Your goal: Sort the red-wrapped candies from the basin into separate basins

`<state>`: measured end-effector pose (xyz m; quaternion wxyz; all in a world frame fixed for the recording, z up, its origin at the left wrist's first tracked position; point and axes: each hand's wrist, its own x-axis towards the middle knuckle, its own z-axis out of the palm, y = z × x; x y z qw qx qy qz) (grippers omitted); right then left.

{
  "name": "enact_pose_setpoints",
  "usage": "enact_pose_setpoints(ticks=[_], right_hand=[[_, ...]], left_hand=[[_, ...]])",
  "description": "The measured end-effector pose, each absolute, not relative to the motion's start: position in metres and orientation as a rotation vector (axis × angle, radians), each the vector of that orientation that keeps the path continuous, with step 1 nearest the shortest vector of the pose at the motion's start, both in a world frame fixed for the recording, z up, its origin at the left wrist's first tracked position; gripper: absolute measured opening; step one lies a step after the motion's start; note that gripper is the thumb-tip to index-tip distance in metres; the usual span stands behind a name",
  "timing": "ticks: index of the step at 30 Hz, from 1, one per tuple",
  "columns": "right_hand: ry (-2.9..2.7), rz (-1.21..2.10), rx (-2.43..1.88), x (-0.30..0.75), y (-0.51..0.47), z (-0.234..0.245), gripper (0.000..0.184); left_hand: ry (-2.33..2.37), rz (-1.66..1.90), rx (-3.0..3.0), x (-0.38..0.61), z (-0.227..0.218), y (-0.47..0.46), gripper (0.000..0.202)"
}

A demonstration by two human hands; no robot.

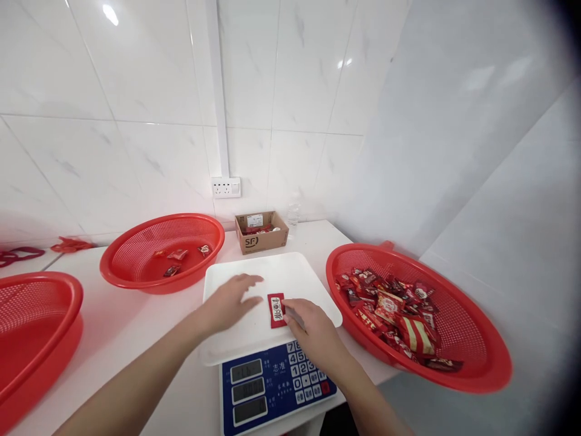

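A small red packet (pixel 276 311) with a white label and dark characters lies on the white tray (pixel 263 272) of a digital scale. My right hand (pixel 313 333) has its thumb and fingers closed on the packet's right edge. To the left, my left hand (pixel 231 304) hovers over the tray with thumb and fingers apart, holding nothing. Below the tray is the scale's blue panel (pixel 279 387), with three displays on its left and a keypad on its right.
A red basket (pixel 481 339) full of wrapped snacks stands at the right. Another red basket (pixel 131 242), back left, holds several packets; a third basket (pixel 68 303) is at the left edge. Behind the scale are a cardboard box (pixel 265 242) and a clear bottle (pixel 294 212).
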<state>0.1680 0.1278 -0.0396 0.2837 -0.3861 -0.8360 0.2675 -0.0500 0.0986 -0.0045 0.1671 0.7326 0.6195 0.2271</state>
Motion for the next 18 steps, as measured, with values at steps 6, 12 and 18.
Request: enact_pose_setpoints(ticks=[6, 12, 18], right_hand=[[-2.288, 0.765, -0.924, 0.166, 0.126, -0.038, 0.035], [-2.267, 0.807, -0.946, 0.169, 0.125, -0.041, 0.035], [-2.163, 0.842, -0.987, 0.169, 0.126, -0.043, 0.042]], left_hand=[[1.552, 0.525, 2.264, -0.011, -0.019, 0.095, 0.044], [1.580, 0.417, 2.306, -0.012, -0.015, 0.095, 0.041], [1.701, 0.709, 1.981, -0.016, -0.007, 0.087, 0.034]])
